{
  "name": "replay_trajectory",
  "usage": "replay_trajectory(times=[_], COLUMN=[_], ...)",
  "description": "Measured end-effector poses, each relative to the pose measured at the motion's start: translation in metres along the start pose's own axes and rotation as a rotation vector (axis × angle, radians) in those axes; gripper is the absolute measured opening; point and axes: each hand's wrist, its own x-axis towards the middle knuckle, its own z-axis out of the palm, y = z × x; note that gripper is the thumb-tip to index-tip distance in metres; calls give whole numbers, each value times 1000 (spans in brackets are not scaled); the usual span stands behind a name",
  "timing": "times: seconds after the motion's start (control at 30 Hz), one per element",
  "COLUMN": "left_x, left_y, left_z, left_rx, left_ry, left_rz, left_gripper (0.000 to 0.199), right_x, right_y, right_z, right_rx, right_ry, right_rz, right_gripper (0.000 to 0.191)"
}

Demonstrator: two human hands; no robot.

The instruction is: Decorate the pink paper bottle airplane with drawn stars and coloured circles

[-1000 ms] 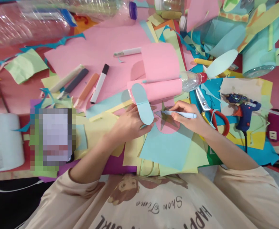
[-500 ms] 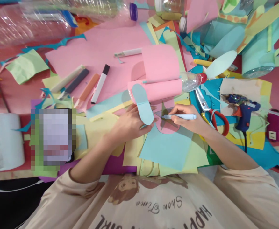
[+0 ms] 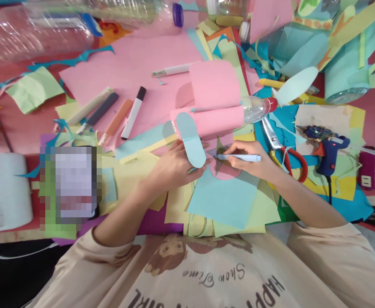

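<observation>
A plastic bottle wrapped in pink paper (image 3: 219, 120), with pink wings and a red cap, lies in front of me. A pale blue paper strip (image 3: 192, 143) with rounded ends crosses its left end. My left hand (image 3: 171, 169) curls against the bottle and its near wing, partly hidden by the strip. Between its fingers shows a small teal-green bit that I cannot make out. My right hand (image 3: 248, 158) grips a light blue marker (image 3: 247, 158). The marker's tip touches the left side of a dark star (image 3: 220, 160) on the near pink wing.
Several markers (image 3: 133, 113) lie on pink paper at left. Red-handled scissors (image 3: 295, 164) and a blue glue gun (image 3: 328, 156) are on the right. Clear bottles (image 3: 40, 34) lie at the back left. A white case (image 3: 4, 192) stands left. Paper sheets (image 3: 222, 201) overlap near me.
The marker's tip has moved slightly left along the star, with my right hand following it. My left hand and the bottle stay nearly where they were.
</observation>
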Motion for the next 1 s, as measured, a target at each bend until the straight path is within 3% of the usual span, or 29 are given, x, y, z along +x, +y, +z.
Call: replay_trajectory(times=[0.33,0.7,0.87,1.0], left_x=[0,-1,-1,-1], left_y=[1,0,0,-1], left_z=[-1,2,1,2], left_rx=[2,11,21,23], left_ry=[-6,31,47,51], left_rz=[10,30,35,45], left_gripper=[27,27,27,27], right_x=[-2,-1,-1,0], right_y=[0,3,3,2], right_z=[0,0,1,1], right_rx=[12,-25,-25,-62], right_ry=[17,107,64,134], right_rz=[33,-41,-47,-50], right_gripper=[12,11,13,14])
